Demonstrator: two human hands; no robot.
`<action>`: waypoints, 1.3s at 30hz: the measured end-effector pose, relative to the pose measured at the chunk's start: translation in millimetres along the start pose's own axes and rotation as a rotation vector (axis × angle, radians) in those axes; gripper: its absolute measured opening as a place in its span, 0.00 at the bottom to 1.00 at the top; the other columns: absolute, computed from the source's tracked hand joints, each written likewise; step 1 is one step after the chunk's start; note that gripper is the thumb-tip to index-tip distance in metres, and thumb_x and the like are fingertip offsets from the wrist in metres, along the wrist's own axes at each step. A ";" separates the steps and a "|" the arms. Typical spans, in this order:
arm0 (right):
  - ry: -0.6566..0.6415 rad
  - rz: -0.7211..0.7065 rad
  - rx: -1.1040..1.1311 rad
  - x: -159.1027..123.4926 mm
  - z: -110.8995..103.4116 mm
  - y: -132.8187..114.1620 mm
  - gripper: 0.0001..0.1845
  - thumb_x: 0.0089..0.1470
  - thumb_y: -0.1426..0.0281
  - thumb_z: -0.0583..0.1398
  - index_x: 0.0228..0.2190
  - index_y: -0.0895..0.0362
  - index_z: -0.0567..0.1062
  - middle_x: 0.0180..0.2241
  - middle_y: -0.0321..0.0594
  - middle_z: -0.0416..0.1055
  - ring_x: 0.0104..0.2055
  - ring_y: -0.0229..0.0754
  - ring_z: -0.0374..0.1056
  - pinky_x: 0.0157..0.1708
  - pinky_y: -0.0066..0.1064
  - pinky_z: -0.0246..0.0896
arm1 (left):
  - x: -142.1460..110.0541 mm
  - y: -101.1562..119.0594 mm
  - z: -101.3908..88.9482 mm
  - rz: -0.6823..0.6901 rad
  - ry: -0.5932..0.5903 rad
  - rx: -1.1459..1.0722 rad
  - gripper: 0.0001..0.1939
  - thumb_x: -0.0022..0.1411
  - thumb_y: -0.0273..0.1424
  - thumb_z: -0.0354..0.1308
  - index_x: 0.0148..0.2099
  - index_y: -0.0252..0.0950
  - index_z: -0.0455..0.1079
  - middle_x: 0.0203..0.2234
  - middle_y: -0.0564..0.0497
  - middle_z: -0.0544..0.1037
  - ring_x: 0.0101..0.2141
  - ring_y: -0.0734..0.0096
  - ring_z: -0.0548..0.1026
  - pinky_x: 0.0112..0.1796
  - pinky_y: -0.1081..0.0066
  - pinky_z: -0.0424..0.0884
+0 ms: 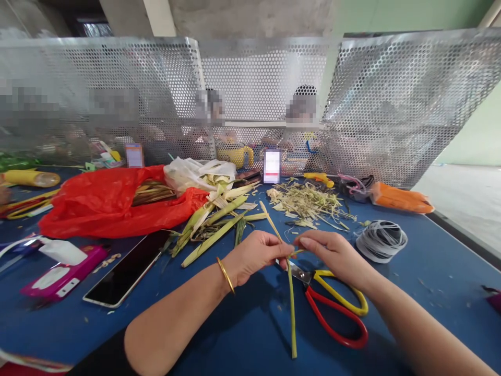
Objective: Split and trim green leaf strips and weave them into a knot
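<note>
Between my hands is a slim green plant stem (291, 308), with its lower end hanging toward me and a paler pointed end (268, 213) rising past my fingers. My left hand (258, 251), with a gold bangle at the wrist, pinches the stem near its middle. My right hand (332, 251) is closed at the fingertips on a short strip (299, 251) that meets the stem there. Whether this strip is part of the stem I cannot tell. Below my hands lie scissors (338, 318) with one red and one yellow handle; my left fingers partly cover their blades.
Leaf scraps (309, 201) are heaped behind my hands. Green husks (217, 230), a red plastic bag (105, 198) and a dark phone (127, 269) lie left. A spool of white cord (381, 241) stands right. A lit phone (272, 166) leans before a perforated metal screen (266, 73).
</note>
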State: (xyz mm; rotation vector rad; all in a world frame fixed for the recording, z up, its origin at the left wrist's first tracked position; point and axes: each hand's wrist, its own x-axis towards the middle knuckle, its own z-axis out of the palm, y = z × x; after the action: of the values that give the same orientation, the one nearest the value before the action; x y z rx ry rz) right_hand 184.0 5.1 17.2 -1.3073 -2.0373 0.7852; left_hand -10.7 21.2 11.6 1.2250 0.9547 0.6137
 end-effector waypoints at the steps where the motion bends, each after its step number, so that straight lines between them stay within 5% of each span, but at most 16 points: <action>1: 0.026 0.024 0.070 0.8 0.8 -0.5 0.19 0.60 0.59 0.52 0.31 0.57 0.78 0.31 0.41 0.77 0.35 0.42 0.70 0.37 0.32 0.63 | -0.2 0.0 0.4 0.000 -0.009 -0.011 0.17 0.51 0.43 0.63 0.28 0.31 0.77 0.17 0.51 0.73 0.17 0.80 0.57 0.20 0.74 0.47; 9: 0.003 0.230 0.650 3.5 24.6 -6.7 0.16 0.48 0.58 0.64 0.28 0.59 0.76 0.23 0.36 0.72 0.26 0.39 0.68 0.28 0.31 0.62 | -4.7 -3.4 10.2 0.051 -0.116 0.042 0.15 0.52 0.40 0.61 0.23 0.33 0.73 0.16 0.52 0.71 0.18 0.80 0.57 0.21 0.74 0.49; 14: 0.193 0.237 0.715 2.8 34.9 -9.0 0.13 0.43 0.63 0.67 0.21 0.58 0.71 0.20 0.31 0.66 0.23 0.34 0.61 0.25 0.27 0.56 | -5.3 -5.5 11.4 0.105 -0.094 0.140 0.15 0.53 0.38 0.61 0.21 0.33 0.73 0.15 0.53 0.70 0.18 0.79 0.60 0.22 0.74 0.52; 19: 0.328 0.174 0.487 5.7 36.1 -6.3 0.11 0.48 0.63 0.63 0.22 0.57 0.71 0.21 0.32 0.65 0.24 0.35 0.59 0.25 0.28 0.55 | -7.0 -4.0 12.2 0.078 -0.119 0.137 0.13 0.52 0.38 0.62 0.23 0.33 0.75 0.18 0.51 0.74 0.19 0.77 0.65 0.23 0.74 0.59; 26: 0.569 -0.297 -0.265 -11.7 9.9 -14.6 0.08 0.60 0.70 0.55 0.40 0.55 0.73 0.34 0.41 0.74 0.38 0.43 0.69 0.40 0.35 0.60 | 0.5 -4.1 4.1 0.022 0.060 -0.269 0.14 0.50 0.38 0.65 0.34 0.32 0.78 0.24 0.48 0.78 0.23 0.74 0.72 0.29 0.73 0.67; 33: 0.170 -0.717 -0.816 -19.3 32.4 -23.0 0.15 0.62 0.77 0.49 0.47 0.62 0.71 0.30 0.42 0.73 0.31 0.44 0.67 0.35 0.37 0.54 | 2.4 -2.5 0.5 0.039 0.093 -0.422 0.10 0.47 0.28 0.66 0.35 0.32 0.79 0.27 0.47 0.80 0.30 0.71 0.76 0.34 0.75 0.68; 39: 0.163 -0.734 -0.954 -17.4 44.1 -17.4 0.17 0.64 0.78 0.46 0.35 0.61 0.73 0.29 0.45 0.70 0.33 0.46 0.66 0.37 0.38 0.54 | 3.2 -4.8 5.7 0.058 0.097 -0.427 0.14 0.42 0.28 0.71 0.35 0.31 0.78 0.28 0.45 0.81 0.32 0.70 0.77 0.37 0.74 0.69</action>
State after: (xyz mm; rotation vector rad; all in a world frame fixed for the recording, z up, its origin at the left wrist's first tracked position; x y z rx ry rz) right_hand 147.4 -24.1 -1.5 -0.8294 -2.5615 -0.6770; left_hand -4.6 19.7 6.4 0.8491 0.8166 0.8791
